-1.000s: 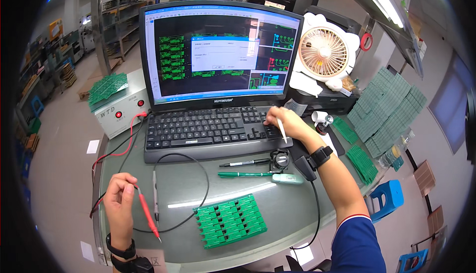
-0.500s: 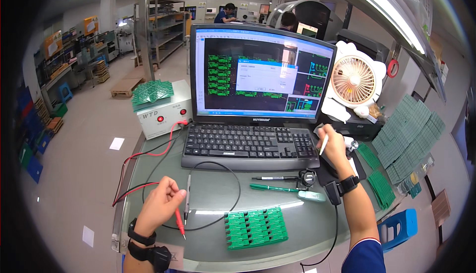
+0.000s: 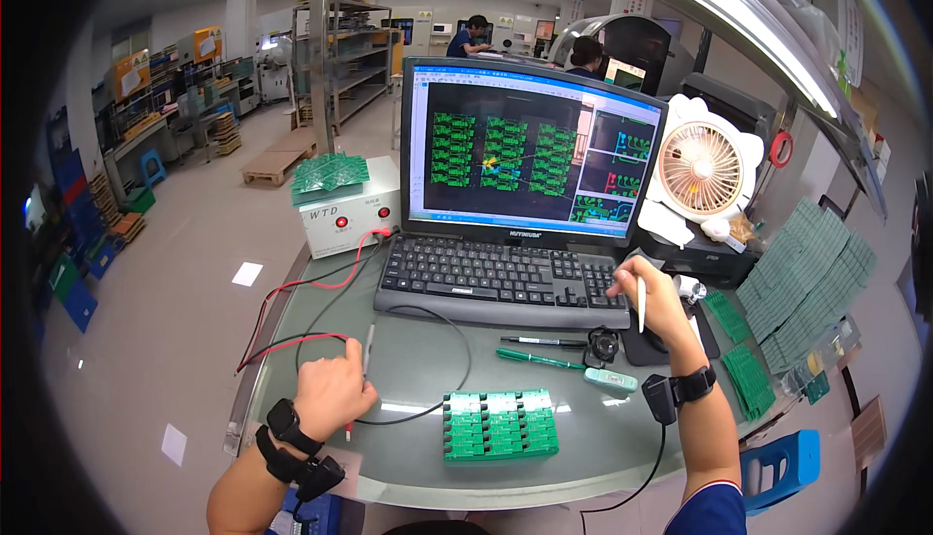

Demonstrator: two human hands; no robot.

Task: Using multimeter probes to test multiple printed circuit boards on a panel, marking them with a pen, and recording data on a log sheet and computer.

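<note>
My left hand [image 3: 333, 386] rests on the desk [image 3: 418, 341], left of the board [image 3: 500, 424], grip closed on two probes [image 3: 367, 350]. Their long axis runs away from me toward the keyboard [image 3: 501, 277]; red and black leads trail left from them to the tester box [image 3: 348, 214]. The board lies flat, just right of this hand, long axis across the desk; the left hand is the nearer one. My right hand [image 3: 656, 304] sits right of the keyboard, well apart from the board, grip closed on a white pen [image 3: 641, 302], tip down. Two pens [image 3: 539, 352] lie between keyboard and board. The desk top is smooth and grey; behind the monitor [image 3: 530, 151], a factory floor with shelving.
</note>
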